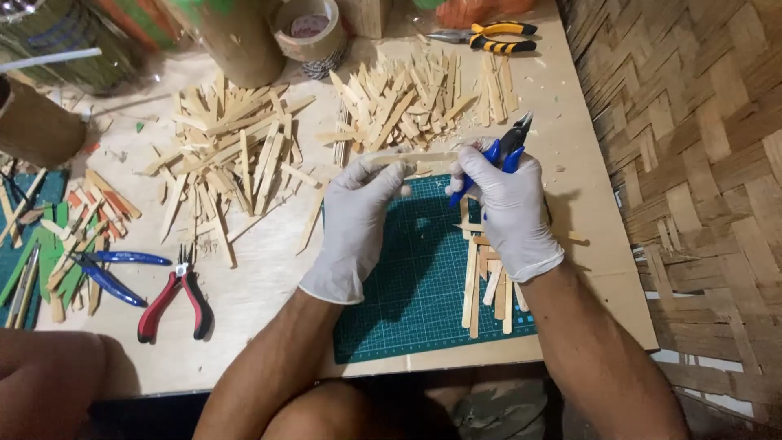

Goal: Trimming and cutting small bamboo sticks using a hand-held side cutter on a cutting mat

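1. Head view: a thin wooden stick (411, 157) is held level between both gloved hands, above the far edge of the green cutting mat (415, 285).
2. The left hand (358, 220) is closed on the stick's left end, pinched between thumb and fingertips; a white glove is worn.
3. The right hand (509, 208), also in a white glove, is clenched around the blue-handled cutters (501, 155), whose dark nose is pointed up and away; the stick's right end is met at this hand, though which fingers touch it cannot be told.
4. Whether the cutter blades are shut cannot be told.
5. Under the right wrist, a small bundle of cut sticks (489, 281) is laid on the mat's right part.
6. The mat is set on a pale wooden counter (269, 285).
7. Beyond the hands, two loose heaps of wood slivers are spread: a centre heap (407, 102) and a left heap (228, 151).
8. Yellow-handled pliers (489, 37) are lying at the far edge; a tape roll (308, 28) is standing near them to the left.
9. Red-handled pliers (175, 293) and blue-handled pliers (110, 269) are lying on the counter's left part, beside coloured sticks (73, 236).
10. A woven wall (692, 147) is seen along the right.
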